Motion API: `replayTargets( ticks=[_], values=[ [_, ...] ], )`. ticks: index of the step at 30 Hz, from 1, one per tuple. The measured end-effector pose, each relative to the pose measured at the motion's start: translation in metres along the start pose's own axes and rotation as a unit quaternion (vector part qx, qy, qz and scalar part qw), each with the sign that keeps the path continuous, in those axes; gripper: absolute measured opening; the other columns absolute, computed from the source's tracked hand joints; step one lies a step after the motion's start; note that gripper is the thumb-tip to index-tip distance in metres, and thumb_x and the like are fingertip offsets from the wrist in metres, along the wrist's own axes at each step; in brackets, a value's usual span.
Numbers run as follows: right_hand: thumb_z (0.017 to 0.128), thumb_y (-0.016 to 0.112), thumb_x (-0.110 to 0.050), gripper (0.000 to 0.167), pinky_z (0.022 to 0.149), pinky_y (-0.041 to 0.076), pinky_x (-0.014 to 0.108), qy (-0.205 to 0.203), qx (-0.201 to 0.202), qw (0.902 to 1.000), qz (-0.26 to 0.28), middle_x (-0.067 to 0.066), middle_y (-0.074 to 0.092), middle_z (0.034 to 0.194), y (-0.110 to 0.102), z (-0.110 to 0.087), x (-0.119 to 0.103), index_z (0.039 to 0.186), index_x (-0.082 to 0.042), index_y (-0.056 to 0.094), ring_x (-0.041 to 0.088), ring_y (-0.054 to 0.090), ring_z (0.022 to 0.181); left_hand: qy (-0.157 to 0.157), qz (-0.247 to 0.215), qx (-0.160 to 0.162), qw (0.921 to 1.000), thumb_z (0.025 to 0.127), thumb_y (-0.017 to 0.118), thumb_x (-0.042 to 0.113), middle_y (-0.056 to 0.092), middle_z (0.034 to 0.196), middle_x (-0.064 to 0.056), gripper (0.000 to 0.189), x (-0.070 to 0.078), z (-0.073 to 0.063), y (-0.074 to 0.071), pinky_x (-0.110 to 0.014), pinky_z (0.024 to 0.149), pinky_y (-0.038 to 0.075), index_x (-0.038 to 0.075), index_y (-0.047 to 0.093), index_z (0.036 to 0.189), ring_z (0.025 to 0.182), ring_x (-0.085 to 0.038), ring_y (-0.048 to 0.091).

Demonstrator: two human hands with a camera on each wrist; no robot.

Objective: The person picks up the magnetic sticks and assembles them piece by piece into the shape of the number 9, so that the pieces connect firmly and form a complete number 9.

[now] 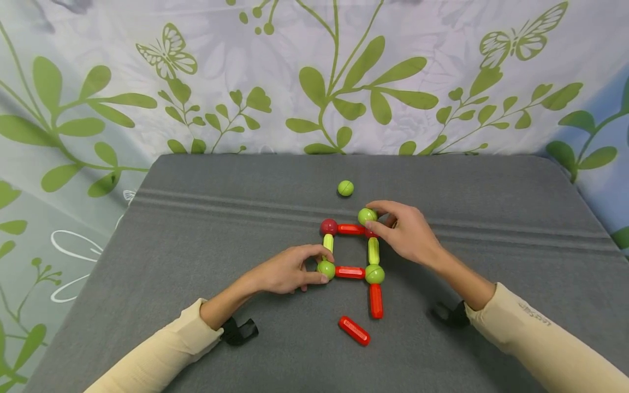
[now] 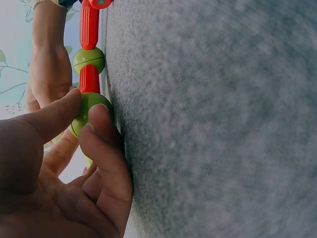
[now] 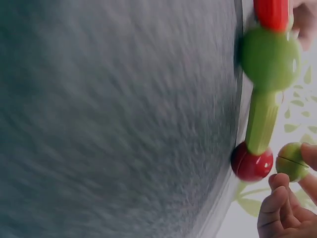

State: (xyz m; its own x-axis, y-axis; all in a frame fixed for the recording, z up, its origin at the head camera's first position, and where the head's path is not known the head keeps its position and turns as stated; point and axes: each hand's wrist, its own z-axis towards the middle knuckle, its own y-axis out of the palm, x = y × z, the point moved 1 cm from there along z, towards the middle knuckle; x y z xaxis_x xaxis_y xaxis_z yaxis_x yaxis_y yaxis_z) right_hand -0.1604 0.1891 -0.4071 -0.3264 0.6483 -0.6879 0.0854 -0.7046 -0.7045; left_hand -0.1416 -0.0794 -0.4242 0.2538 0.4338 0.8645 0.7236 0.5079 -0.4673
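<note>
Red and yellow-green rods with balls at the corners form a square on the grey cloth. My left hand point(image 1: 290, 269) pinches the green ball point(image 1: 326, 269) at its near left corner between thumb and fingers. My right hand point(image 1: 407, 229) holds another green ball point(image 3: 291, 161) by its fingertips. That ball is close over the dark red ball point(image 3: 252, 162) of the far right corner, with a narrow gap in the right wrist view. A yellow-green rod point(image 1: 373, 251) runs from this corner to a green ball point(image 1: 375, 274), from which a red rod point(image 1: 376, 301) extends nearer to me.
A loose green ball point(image 1: 346, 188) lies beyond the square. One loose red rod point(image 1: 354, 331) is on the cloth point(image 1: 221, 207) nearer to me. A patterned leaf-and-butterfly curtain point(image 1: 275, 65) hangs behind the table. Another dark red ball point(image 1: 329, 227) marks the far left corner.
</note>
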Motion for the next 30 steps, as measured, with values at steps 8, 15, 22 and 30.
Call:
replayTargets(
  ticks=[8,15,22,30],
  values=[
    [0.088,0.076,-0.014,0.029,0.056,0.045,0.029,-0.048,0.002,0.9987,0.019,-0.006,0.064,0.093,0.003,-0.028,-0.014,0.116,-0.013,0.069,0.01,0.054,0.064,0.0,-0.004,0.0,1.0,0.094,0.069,0.014,0.057,0.102,-0.003,0.029,0.0,0.0,0.0,-0.029,0.048,0.046,0.01,0.06,0.122,0.056,-0.015,0.058],
    [0.087,0.078,-0.015,0.032,0.053,0.044,0.026,-0.055,-0.019,0.998,0.027,-0.01,0.062,0.089,0.005,-0.05,-0.023,0.117,-0.014,0.067,0.007,0.051,0.06,0.003,-0.005,0.002,1.0,0.094,0.069,0.013,0.058,0.102,-0.003,0.029,0.001,-0.001,0.0,-0.028,0.048,0.046,0.01,0.06,0.122,0.056,-0.015,0.057],
    [0.088,0.077,-0.016,0.027,0.051,0.042,0.024,-0.049,-0.054,0.9964,0.043,-0.011,0.057,0.077,0.005,-0.071,-0.029,0.113,-0.017,0.067,0.006,0.05,0.059,0.006,-0.006,0.002,1.0,0.094,0.069,0.012,0.057,0.102,-0.003,0.029,0.001,0.0,0.0,-0.027,0.048,0.046,0.009,0.06,0.122,0.056,-0.016,0.058],
    [0.09,0.075,-0.023,0.021,0.048,0.042,0.023,-0.047,-0.101,0.9901,0.086,-0.012,0.056,0.07,0.006,-0.092,-0.036,0.109,-0.024,0.066,0.004,0.049,0.056,0.005,-0.009,-0.001,0.9999,0.095,0.068,0.012,0.056,0.105,-0.004,0.03,0.001,-0.001,0.0,-0.028,0.047,0.046,0.011,0.059,0.123,0.055,-0.015,0.058]
  ],
)
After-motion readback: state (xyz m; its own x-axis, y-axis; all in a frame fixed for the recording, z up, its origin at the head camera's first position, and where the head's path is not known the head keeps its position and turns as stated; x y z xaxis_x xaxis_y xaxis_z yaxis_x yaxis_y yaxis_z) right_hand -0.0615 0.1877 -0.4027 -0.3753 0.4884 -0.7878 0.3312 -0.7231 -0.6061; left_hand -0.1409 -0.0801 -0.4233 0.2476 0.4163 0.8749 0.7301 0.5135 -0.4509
